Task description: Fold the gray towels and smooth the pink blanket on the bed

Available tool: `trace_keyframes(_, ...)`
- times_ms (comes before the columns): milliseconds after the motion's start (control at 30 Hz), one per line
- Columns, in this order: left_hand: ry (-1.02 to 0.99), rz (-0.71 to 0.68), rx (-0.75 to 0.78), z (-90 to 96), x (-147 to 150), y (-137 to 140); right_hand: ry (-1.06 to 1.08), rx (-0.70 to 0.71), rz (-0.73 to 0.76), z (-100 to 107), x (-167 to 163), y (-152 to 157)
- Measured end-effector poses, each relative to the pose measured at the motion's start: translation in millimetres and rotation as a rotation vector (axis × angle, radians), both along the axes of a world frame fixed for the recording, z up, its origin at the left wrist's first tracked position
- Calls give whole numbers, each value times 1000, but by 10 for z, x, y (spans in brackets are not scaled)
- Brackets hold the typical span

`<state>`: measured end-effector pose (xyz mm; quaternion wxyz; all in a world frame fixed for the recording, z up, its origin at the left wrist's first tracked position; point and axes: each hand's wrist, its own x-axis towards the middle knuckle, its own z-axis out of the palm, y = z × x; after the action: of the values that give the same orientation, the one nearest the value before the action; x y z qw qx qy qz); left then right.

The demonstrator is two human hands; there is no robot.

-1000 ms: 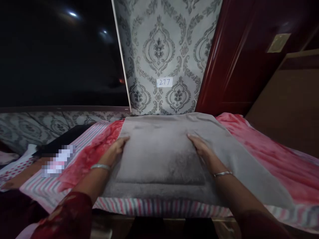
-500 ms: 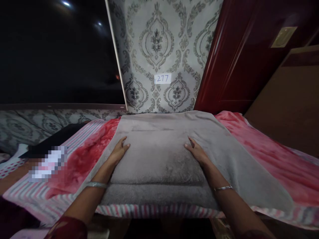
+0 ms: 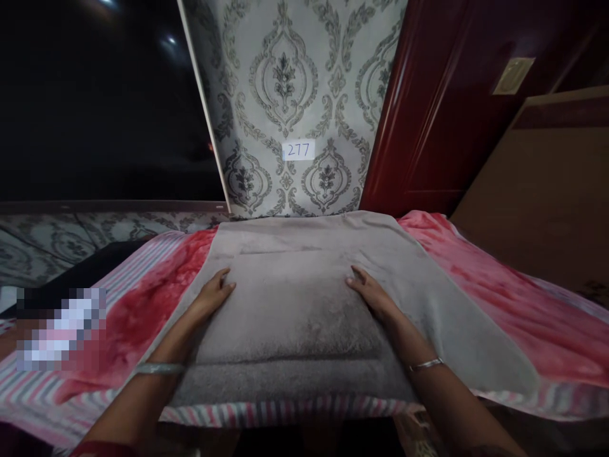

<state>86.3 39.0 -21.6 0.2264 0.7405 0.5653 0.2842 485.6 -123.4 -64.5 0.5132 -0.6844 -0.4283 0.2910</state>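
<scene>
A grey plush blanket [image 3: 280,311] lies in front of me, with a folded, thicker section in its middle. My left hand [image 3: 214,295] rests at the left side of that folded section, thumb and fingers apart. At the right side, my right hand [image 3: 372,293] lies against the grey cloth, its fingers also apart. Neither hand grasps the fabric. Beneath the grey blanket spreads a red and pink plush blanket [image 3: 480,289], showing at both sides. A striped pink, white and grey cloth [image 3: 285,411] shows along the front edge.
A large black television screen [image 3: 95,114] stands at the back left. Patterned wallpaper carries a paper label reading 277 [image 3: 299,150]. A dark red wooden panel [image 3: 428,120] and a brown board-like piece [image 3: 542,190] stand at the right. The lower left has a pixelated patch.
The view has turned slightly right, so the scene sits farther left. Both hands keep nearly the same place on the folded grey blanket, slightly nearer to me.
</scene>
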Motion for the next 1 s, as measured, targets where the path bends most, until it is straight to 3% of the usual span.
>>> trace_keyframes(100, 301, -27, 111, 246, 202, 8, -289, -101, -76, 241, 65, 97)
trace_keyframes(233, 464, -309, 230, 504, 923, -118, -723, -12, -29, 658, -190, 420)
trace_keyframes(300, 492, -385, 262, 489, 1303, -214, -878, -24, -6, 735, -416, 550)
trace_keyframes(400, 556, -404, 279, 273, 1639, -339, -1033, -138, 21, 590, -694, 600)
trace_keyframes(500, 580, -433, 295, 3, 1687, -389, -1101, -208, 87, 330, -788, 551)
trace_keyframes(600, 566, -427, 314, -120, 1635, -381, -1108, -219, 93, 203, -760, 530)
trace_keyframes(867, 569, -415, 241, -4, 1576, -304, -1112, -247, 100, 234, -746, 546)
trace_keyframes(1000, 605, -312, 174, 46, 1287, -97, -1107, -231, 100, 213, -736, 541)
